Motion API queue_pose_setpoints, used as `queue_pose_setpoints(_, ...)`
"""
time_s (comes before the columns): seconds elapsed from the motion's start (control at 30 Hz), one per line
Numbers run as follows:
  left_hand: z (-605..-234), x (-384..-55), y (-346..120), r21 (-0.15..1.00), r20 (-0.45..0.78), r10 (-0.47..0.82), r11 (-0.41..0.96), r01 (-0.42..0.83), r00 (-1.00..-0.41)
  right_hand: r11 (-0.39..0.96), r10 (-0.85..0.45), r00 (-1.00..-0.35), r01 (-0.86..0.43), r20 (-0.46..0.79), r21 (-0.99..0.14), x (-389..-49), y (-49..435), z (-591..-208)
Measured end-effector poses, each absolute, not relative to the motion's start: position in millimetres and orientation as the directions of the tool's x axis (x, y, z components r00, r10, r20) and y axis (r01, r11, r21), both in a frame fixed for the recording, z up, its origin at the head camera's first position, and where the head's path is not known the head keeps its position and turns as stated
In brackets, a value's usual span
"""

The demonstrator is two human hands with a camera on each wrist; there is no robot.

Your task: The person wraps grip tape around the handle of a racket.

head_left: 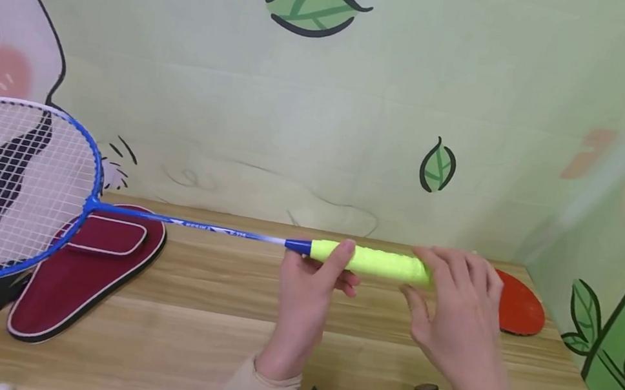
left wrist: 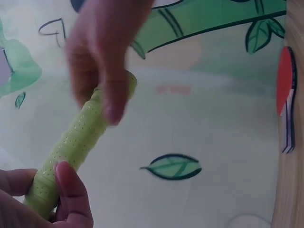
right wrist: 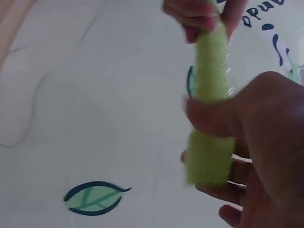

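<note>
A badminton racket point(head_left: 191, 226) with a blue and white frame is held level above the table, its strings to the left. Its bright yellow-green grip point(head_left: 380, 263) has a dotted, ridged wrap. My left hand point(head_left: 309, 292) holds the grip near the blue cone, thumb across the front and fingers behind. At the butt end is my right hand point(head_left: 459, 310); in the right wrist view its thumb point(right wrist: 213, 116) crosses the grip while the fingers curl behind. The left wrist view shows the right hand point(left wrist: 102, 61) blurred around that same end.
A dark red paddle case point(head_left: 97, 279) with white piping lies on the left of the wooden table point(head_left: 182, 348), under the racket head. A red table tennis paddle point(head_left: 521, 305) lies at the right rear. Behind the table hangs a leaf-printed cloth point(head_left: 186, 75).
</note>
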State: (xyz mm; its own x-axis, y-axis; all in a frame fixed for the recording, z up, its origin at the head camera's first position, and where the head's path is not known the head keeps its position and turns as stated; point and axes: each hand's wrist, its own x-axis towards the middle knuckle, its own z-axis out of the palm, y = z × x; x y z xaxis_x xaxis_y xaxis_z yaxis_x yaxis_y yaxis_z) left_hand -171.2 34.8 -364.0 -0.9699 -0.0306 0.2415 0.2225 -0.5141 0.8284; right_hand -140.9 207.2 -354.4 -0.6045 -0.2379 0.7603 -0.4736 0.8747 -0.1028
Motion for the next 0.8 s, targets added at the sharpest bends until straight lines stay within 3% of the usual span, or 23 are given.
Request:
queue_pose_setpoints(0.17,-379.8,-159.2,44.8,0.898,0.253,0.085,-0.391,0.201,-0.964,0.864,-0.341,-0.634,-0.503,0.695,-0.035,-130.8,193.2,-352.4)
queue_pose_setpoints(0.3,-389.1,-148.6,42.8,0.96,0.198,0.255,-0.247,0.134,-0.946,0.839,-0.35,-0.654,-0.538,0.671,-0.087,-128.3,202.0,-363.6)
queue_pose_setpoints(0.43,-390.5,-128.2,27.7,0.991,0.095,0.524,0.031,0.13,-0.846,0.827,-0.305,-0.774,-0.504,0.555,-0.248,-119.5,237.0,-377.2)
queue_pose_setpoints(0.53,-386.8,-106.9,8.4,0.969,0.04,0.639,0.162,0.185,-0.768,0.816,-0.284,-0.849,-0.459,0.446,-0.352,-109.3,267.3,-389.4)
queue_pose_setpoints(0.63,-378.5,-87.2,-16.6,0.961,0.006,0.667,0.203,0.189,-0.745,0.817,-0.28,-0.883,-0.424,0.376,-0.389,-98.4,293.1,-405.1)
queue_pose_setpoints(0.73,-371.4,-74.3,-45.7,0.965,-0.002,0.637,0.204,0.166,-0.771,0.834,-0.272,-0.908,-0.387,0.318,-0.393,-90.3,312.0,-421.2)
queue_pose_setpoints(0.8,-369.7,-71.3,-66.8,0.95,0.037,0.599,0.227,0.214,-0.8,0.842,-0.274,-0.914,-0.379,0.301,-0.384,-87.6,320.2,-430.8)
